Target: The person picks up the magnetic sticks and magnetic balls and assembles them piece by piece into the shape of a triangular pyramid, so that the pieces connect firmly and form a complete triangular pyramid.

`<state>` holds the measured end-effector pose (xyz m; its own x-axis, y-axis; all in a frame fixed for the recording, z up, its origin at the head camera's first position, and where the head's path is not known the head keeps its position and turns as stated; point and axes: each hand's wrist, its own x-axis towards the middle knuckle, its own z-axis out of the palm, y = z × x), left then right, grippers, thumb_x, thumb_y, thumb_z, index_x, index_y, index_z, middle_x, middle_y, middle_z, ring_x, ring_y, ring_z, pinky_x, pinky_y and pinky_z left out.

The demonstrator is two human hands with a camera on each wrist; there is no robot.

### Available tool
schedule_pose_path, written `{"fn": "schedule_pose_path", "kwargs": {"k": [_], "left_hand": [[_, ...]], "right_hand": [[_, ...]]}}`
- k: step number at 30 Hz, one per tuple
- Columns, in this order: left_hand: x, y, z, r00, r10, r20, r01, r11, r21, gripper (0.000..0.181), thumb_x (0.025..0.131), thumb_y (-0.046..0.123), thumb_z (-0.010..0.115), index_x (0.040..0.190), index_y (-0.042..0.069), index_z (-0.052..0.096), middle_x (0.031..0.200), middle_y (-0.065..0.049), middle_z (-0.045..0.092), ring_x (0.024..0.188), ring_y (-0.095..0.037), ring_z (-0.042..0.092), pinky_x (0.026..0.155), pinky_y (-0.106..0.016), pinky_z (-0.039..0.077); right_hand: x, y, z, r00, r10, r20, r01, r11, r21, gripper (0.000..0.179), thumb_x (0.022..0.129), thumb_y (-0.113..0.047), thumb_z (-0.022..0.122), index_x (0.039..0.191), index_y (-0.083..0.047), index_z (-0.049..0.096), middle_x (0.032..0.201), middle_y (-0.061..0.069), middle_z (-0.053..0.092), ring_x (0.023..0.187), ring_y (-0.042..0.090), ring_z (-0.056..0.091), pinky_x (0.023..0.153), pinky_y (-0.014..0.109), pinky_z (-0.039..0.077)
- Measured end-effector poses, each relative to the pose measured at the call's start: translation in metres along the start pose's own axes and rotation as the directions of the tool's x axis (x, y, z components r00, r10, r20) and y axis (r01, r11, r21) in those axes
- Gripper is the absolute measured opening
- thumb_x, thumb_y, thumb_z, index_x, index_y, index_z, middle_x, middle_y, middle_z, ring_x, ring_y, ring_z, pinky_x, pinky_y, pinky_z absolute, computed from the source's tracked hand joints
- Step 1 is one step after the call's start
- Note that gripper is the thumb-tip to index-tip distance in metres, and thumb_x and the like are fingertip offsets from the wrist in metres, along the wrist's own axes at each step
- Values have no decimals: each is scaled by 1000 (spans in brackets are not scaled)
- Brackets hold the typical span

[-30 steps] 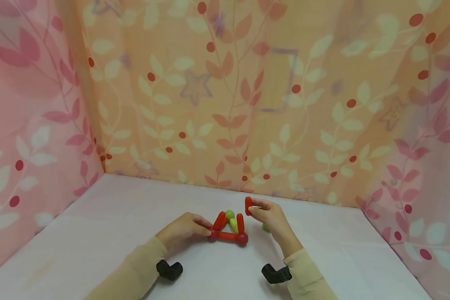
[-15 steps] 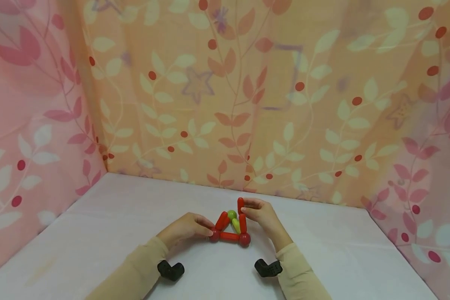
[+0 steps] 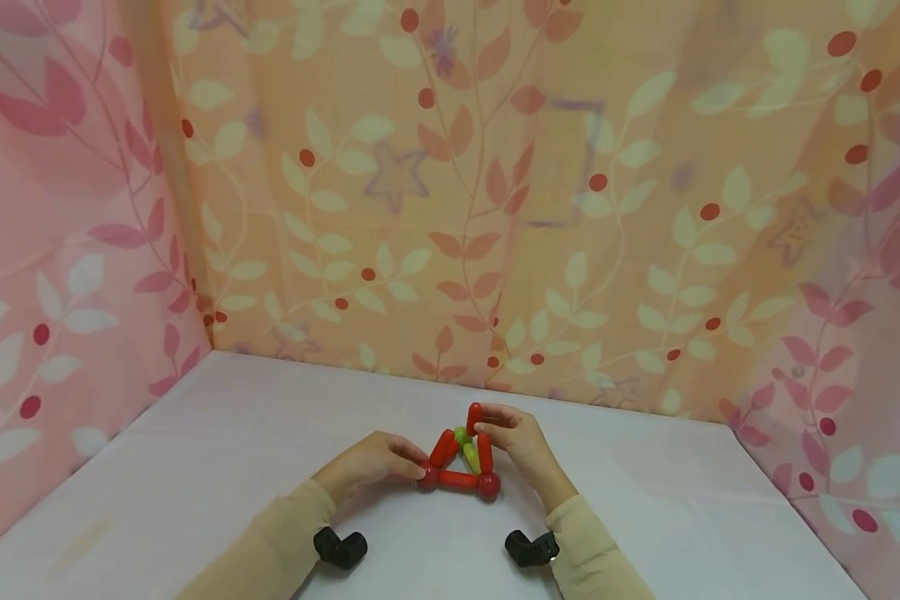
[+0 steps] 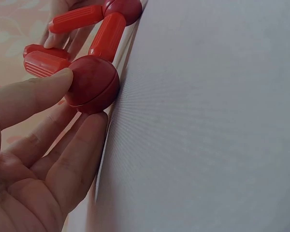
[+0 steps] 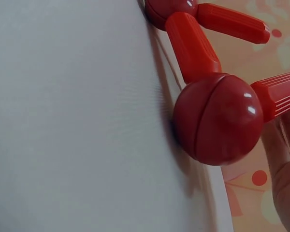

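Note:
A small frame of plastic rods and balls stands on the white table. My left hand [image 3: 371, 462] pinches its left dark red ball [image 4: 93, 83] between thumb and fingers. A red rod [image 3: 459, 480] joins that ball to the right dark red ball [image 5: 220, 118]. From each ball another red rod leans upward. Behind them sit a green ball [image 3: 462, 437] and a yellow-green rod [image 3: 471, 457]. In my right hand [image 3: 523, 446] a loose red rod [image 3: 474, 418] is pinched upright, over the green ball; whether they touch I cannot tell.
White table [image 3: 195, 467] surrounds the frame. A floral orange curtain [image 3: 390, 233] hangs behind it, with pink floral cloth [image 3: 67, 250] at the sides. Black wrist cameras [image 3: 340, 548] sit below both hands.
My right hand has carried the red rod left and slightly down, over the green ball. A green piece beyond the right wrist is now hidden. The left hand stays on its ball.

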<state>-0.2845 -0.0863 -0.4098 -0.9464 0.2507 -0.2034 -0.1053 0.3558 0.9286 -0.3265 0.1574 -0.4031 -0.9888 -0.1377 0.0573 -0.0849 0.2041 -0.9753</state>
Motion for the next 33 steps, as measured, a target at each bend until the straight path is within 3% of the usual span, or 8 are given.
{"fn": "schedule_pose_path", "kwargs": {"k": [6,15,33], "left_hand": [[-1,1,1,1000,-1,8,1,1000,4,25,83,13,79,107,6,75,100,-2,74,88,-14,65,85,-32,56],[0,5,0,998,29,51,-31,999,38,25,84,12,77,107,5,75,99,-2,74,87,-15,62,82,-29,54],[-1,3,2,1000,6,27,-7,999,47,25,82,12,78,106,6,75,100,-2,72,90,-16,62,83,-31,54]], "right_hand": [[-1,3,2,1000,-12,-4,12,999,35,32,92,-13,70,123,-5,69,115,10,73,105,18,68,99,41,54],[3,6,-1,1000,6,23,-5,1000,-20,32,93,-14,69,124,-9,70,120,10,71,111,20,67,99,39,54],[2,7,2,1000,7,24,-6,999,-50,28,91,-11,70,119,-8,71,116,9,72,107,19,67,96,38,55]]}}
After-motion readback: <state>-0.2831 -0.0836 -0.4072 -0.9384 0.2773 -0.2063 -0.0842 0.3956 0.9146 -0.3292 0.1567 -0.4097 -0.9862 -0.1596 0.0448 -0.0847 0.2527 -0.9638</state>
